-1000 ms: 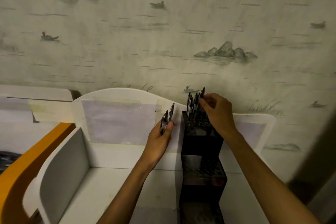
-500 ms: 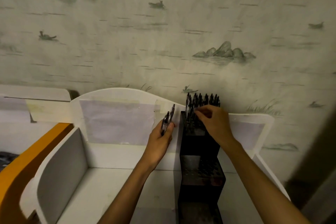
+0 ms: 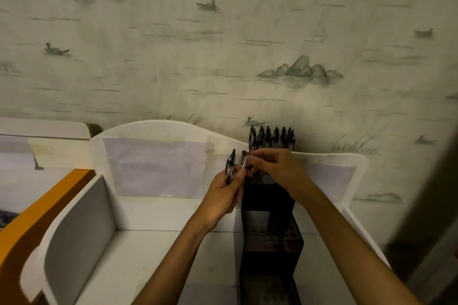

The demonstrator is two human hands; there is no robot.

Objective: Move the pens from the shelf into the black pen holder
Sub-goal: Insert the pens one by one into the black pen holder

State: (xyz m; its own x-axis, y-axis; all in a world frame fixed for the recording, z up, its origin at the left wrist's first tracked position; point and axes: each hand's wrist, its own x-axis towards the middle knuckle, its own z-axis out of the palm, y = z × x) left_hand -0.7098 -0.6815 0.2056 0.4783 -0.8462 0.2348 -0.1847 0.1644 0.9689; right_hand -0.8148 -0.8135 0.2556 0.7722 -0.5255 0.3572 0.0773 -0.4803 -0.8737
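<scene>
We see the white shelf (image 3: 153, 250) bounded by a curved back panel behind, a grey divider (image 3: 79, 238) on the left and a low side wall on the right. The open floor of the shelf lies left of the black pen holder (image 3: 269, 235), between it and the divider.

The holder is stepped, its tallest tier at the back against the back panel, lower tiers toward us. The top tier carries a row of pens in the holder (image 3: 272, 137), all upright, long axis vertical, tips standing above the panel's edge. The middle tier shows open holes; we can't tell whether any lower hole is filled.

Our left hand (image 3: 223, 195) grips two loose pens (image 3: 230, 166) just left of the holder's top tier. They stand near upright, upper ends leaning slightly right toward the holder.

Our right hand (image 3: 277, 171) sits over the front of the top tier, touching distance from the left. Its fingertips (image 3: 250, 158) pinch the right-hand pen of the pair near its upper end. Both hands hold above the shelf floor, beside the holder's left edge.
</scene>
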